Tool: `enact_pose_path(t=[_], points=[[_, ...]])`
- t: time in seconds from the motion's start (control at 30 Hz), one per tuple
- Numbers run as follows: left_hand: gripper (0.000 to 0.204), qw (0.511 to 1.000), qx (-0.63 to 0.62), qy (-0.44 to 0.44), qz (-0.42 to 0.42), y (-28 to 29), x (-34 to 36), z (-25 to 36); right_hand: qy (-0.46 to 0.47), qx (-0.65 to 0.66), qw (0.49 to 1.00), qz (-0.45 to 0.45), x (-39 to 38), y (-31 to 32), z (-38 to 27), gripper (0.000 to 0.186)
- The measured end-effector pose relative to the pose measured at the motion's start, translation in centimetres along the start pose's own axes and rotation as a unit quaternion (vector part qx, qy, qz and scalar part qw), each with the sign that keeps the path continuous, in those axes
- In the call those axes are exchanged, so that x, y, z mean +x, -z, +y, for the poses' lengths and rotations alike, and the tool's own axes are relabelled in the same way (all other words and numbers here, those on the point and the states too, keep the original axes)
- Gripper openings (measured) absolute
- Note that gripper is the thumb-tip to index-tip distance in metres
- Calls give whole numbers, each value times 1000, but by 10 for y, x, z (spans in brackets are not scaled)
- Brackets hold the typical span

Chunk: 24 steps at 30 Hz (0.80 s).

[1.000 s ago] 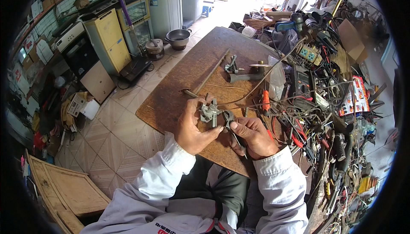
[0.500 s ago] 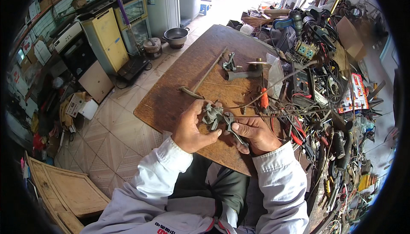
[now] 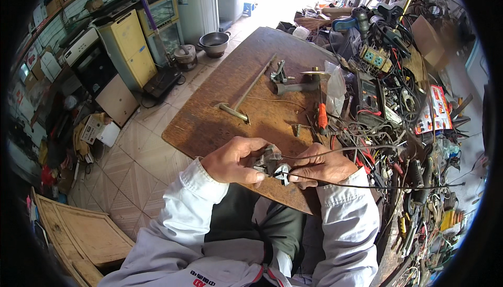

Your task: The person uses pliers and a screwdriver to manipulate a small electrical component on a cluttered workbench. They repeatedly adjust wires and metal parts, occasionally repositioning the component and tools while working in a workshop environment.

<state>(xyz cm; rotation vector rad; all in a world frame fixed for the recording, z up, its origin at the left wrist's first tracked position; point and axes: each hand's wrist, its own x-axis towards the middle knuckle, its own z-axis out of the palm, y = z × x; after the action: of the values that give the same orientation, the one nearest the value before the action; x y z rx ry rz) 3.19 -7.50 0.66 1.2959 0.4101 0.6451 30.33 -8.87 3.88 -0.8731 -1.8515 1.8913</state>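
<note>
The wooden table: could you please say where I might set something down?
Bare patches: between the hammer and the table's left edge, and at its far end beyond the metal bracket. Crowded: the right edge, by the tool pile.

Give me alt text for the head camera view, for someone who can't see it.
A person's left hand holds a grey metal part above a worn wooden table, with the right hand close beside it. A hammer and an orange-handled tool lie beyond; a dense heap of tools and cables fills the right side.
</note>
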Motion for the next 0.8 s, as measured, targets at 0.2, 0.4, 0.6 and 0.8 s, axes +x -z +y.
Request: enact_pose_path(t=[0.2,0.4,0.6,0.8], points=[[62,998,-16,30,-47,8,1,-3,106,-114,987,-29,4,1,-1,25],[63,994,-34,44,-95,12,0,-2,-2,-61,996,-71,2,1,-11,34],[60,995,-80,-43,-42,8,-2,-8,-14,-94,995,-25,-5,12,-14,35],[62,971,13,-156,183,-8,5,-22,-41,97,971,214,5,-9,-3,33]])
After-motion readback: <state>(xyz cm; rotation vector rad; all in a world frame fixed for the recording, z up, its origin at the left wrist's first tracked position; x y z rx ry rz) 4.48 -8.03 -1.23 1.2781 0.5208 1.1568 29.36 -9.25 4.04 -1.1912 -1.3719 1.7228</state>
